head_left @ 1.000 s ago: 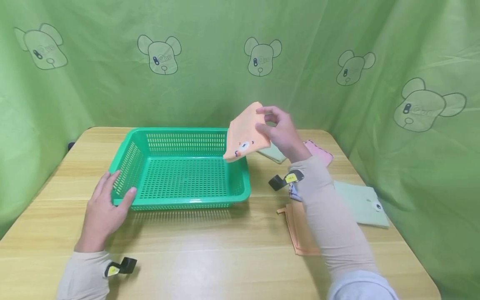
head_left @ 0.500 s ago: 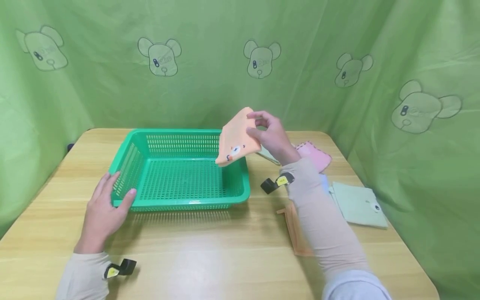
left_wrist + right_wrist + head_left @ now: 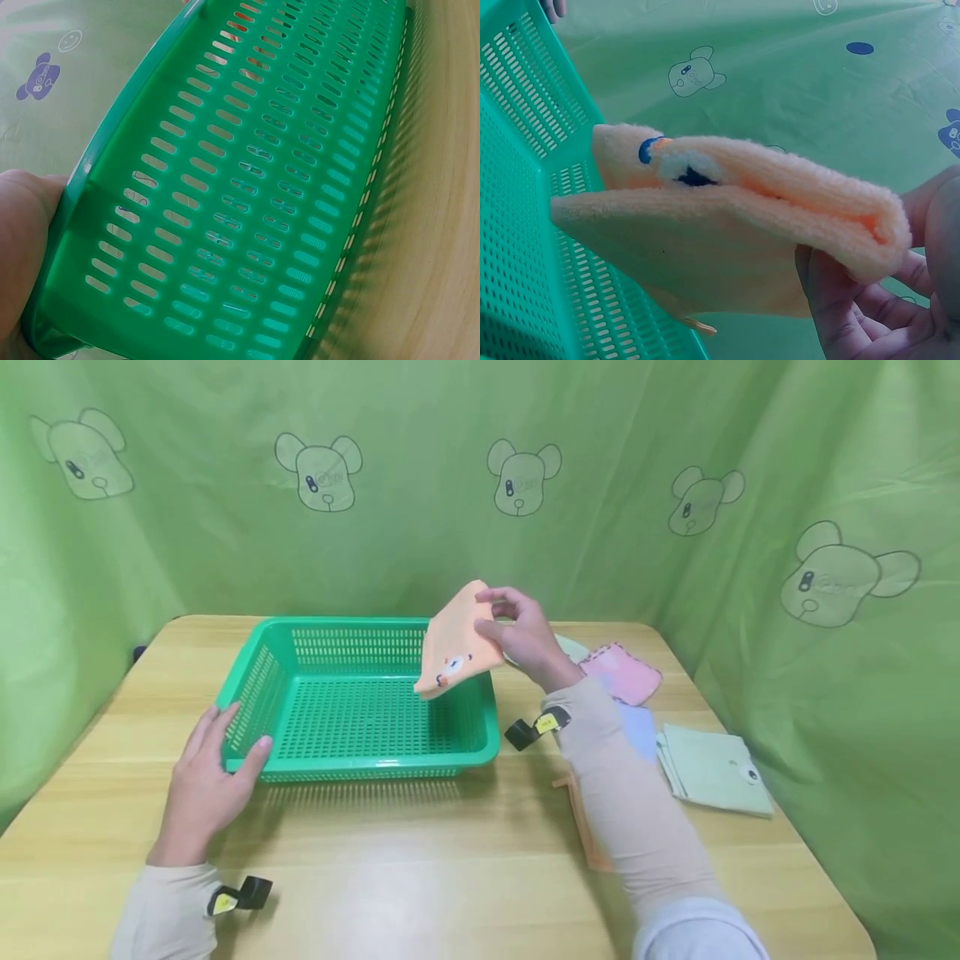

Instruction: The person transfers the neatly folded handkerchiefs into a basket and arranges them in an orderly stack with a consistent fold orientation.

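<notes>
Your right hand [image 3: 521,631] pinches the folded peach terry towel [image 3: 459,639] by one end, holding it tilted above the right part of the green plastic basket [image 3: 322,765], and since its layers gap apart, they could fan open if your pinch slackens on one of them. Lowered too far right, the towel might snag on the basket's side; your left hand [image 3: 210,785], relaxed and spread over the near-left corner, may rest too lightly to stop a bump shifting it.
</notes>
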Motion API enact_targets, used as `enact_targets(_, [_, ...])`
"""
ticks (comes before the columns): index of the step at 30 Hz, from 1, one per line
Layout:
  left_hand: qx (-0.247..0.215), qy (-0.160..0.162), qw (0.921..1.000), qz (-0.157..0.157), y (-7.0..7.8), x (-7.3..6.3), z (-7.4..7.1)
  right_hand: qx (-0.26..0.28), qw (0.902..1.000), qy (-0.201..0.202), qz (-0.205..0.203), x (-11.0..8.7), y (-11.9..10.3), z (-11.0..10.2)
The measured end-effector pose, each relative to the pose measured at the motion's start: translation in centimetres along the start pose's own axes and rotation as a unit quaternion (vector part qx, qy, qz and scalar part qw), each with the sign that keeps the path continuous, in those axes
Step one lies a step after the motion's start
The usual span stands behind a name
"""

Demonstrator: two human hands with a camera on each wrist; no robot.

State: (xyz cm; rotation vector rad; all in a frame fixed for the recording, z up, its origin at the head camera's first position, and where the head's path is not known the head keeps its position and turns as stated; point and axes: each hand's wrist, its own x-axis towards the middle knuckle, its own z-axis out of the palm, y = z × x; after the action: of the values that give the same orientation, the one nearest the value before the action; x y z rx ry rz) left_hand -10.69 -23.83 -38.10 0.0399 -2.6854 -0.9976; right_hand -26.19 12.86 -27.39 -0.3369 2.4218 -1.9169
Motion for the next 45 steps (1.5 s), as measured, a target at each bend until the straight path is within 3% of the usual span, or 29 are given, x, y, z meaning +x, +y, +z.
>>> enact_targets(8, [-0.001, 0.000, 1.0000, 0.002, 0.3, 0.1, -0.1, 0.017, 0.9998, -0.002, -0.010, 0.4, 0.3, 1.0])
enact_targets(45, [0.004, -0.001, 1.0000, -0.001, 0.3, 0.0, -0.1, 0.050, 0.9978, 0.013, 0.042, 1.8, 2.1, 5.3])
